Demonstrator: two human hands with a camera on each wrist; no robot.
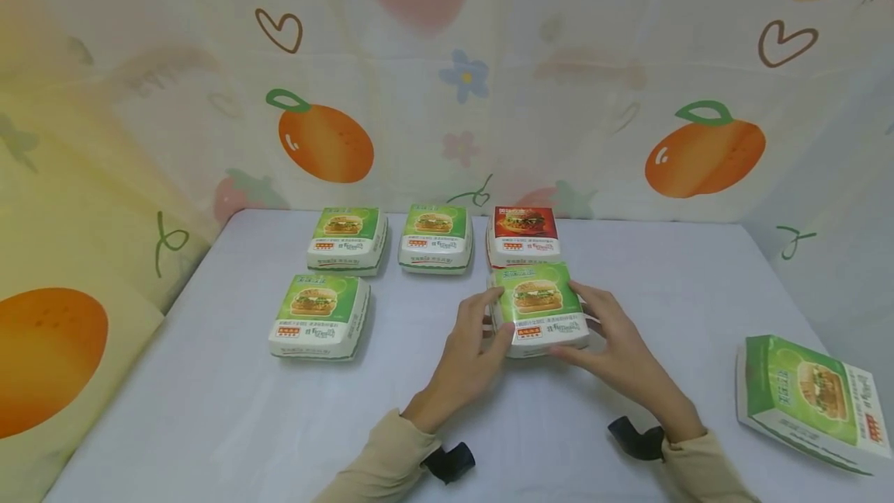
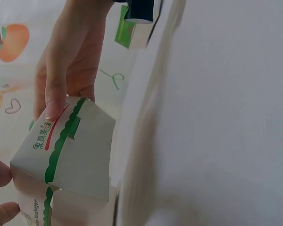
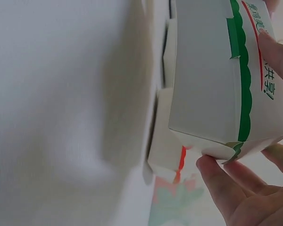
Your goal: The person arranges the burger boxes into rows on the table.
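Note:
Both hands hold one green-and-white burger box (image 1: 538,300), its lid printed with a burger. The left hand (image 1: 466,357) grips its left side, thumb on the near left corner. On the other side the right hand (image 1: 621,349) has its thumb along the front and its fingers at the right edge. In the right wrist view the carton's underside (image 3: 205,70) shows, tilted close over the white table, with a shadow below. A red-lidded burger box (image 1: 524,233) stands just behind, its front edge overlapped by the held one in the head view.
Two green burger boxes stand left of the red one in the back row, a middle one (image 1: 436,237) and a far-left one (image 1: 347,239). Another green box (image 1: 320,317) sits in front at left. A larger-looking one (image 1: 813,402) lies angled at the table's right edge. A printed cloth (image 1: 489,123) hangs behind.

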